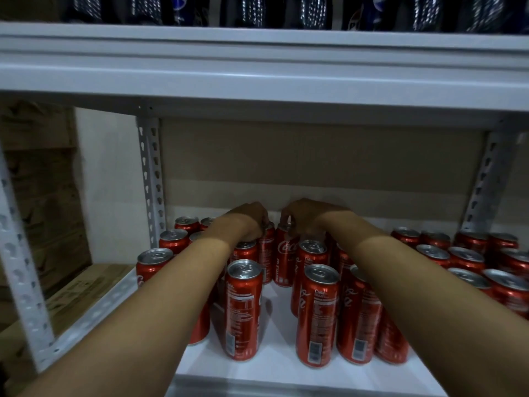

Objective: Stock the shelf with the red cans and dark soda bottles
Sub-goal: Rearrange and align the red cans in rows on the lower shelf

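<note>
Red cans (244, 309) already crowd the front of the white shelf (274, 365), and further back the left hand (248, 222) and right hand (305, 217) each pinch a can top, so I'd guess they're mid-placement, next letting go.

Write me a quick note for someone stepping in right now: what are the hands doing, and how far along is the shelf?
Left hand: grip on top of a red can at the back.
Right hand: grip on the neighbouring red can.
Many red cans stand on the white shelf; dark soda bottles line the shelf above.
Left: let go of these two cans, fill the open middle lane.
</note>
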